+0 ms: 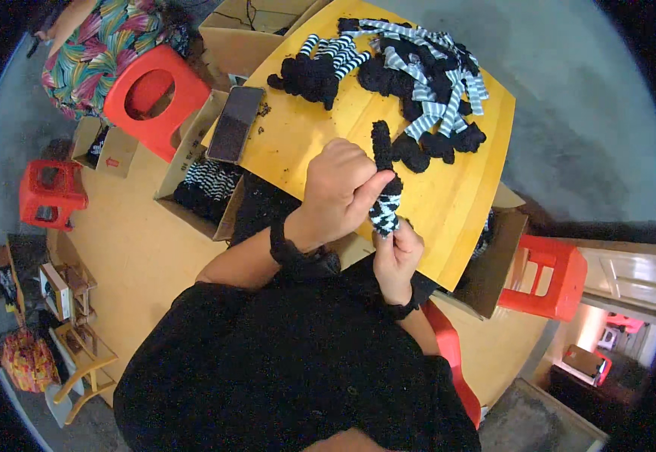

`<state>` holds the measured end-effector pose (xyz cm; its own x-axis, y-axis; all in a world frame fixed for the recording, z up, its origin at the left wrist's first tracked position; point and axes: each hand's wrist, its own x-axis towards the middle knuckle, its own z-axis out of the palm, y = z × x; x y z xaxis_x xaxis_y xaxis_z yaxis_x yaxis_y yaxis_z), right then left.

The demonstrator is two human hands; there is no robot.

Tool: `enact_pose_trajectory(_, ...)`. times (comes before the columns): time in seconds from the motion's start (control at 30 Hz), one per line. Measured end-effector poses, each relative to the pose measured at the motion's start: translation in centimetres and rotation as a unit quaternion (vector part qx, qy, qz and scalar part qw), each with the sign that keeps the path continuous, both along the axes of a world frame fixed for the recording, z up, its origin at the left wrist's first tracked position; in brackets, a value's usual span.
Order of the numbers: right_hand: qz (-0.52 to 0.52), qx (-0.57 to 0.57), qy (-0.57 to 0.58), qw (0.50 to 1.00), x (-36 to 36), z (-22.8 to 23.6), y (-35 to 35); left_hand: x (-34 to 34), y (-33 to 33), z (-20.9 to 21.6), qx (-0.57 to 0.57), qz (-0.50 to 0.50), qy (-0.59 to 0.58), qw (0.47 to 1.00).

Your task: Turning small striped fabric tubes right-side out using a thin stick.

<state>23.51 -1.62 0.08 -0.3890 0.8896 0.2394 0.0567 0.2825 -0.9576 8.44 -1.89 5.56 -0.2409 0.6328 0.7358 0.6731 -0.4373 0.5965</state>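
Observation:
A black knitted piece with a black-and-white patterned section (386, 212) is stretched between my two hands over the near part of the yellow table (298, 135). My left hand (337, 184) is closed round its middle, the thumb pressed along it, and a narrow black end sticks up past the fist. Below, my right hand (398, 260) pinches the lower patterned end between thumb and fingers. Farther back lies a loose heap of striped knitted pieces with black ends (429, 75). Left of that heap, a smaller bunch of black-and-white striped knits (320, 71) rests on the tabletop.
A dark phone (237, 124) lies at the table's left edge. Beneath it stands a cardboard box of striped knits (206, 188); another open carton (493, 264) is at the right. Red plastic stools (154, 98) stand around, and a person in patterned clothing (105, 53) is at the upper left.

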Motion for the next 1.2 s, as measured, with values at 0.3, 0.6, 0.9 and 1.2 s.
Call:
enact_pose_trajectory(0.3, 0.102, -0.089, -0.003, 0.991, 2.0, -0.2, 0.9, -2.6, -0.3, 0.4, -0.035, 0.011, -0.333, 0.942)
enact_pose_trajectory(0.6, 0.071, 0.01, -0.039, 0.997, 2.1, 0.6, 1.1, -1.8, -0.3, 0.5, -0.051, -0.269, -0.449, 0.851)
enact_pose_trajectory(0.9, 0.017, 0.143, -0.074, 0.987, 2.2, 2.1, 0.9, -1.8, -0.3, 0.2, -0.088, -0.399, -0.65, 0.641)
enact_pose_trajectory(1.2, 0.064, -0.019, 0.043, 0.997, 1.9, -0.3, 0.0, 0.9, -0.9, 0.3, -0.162, -0.292, -0.573, 0.749)
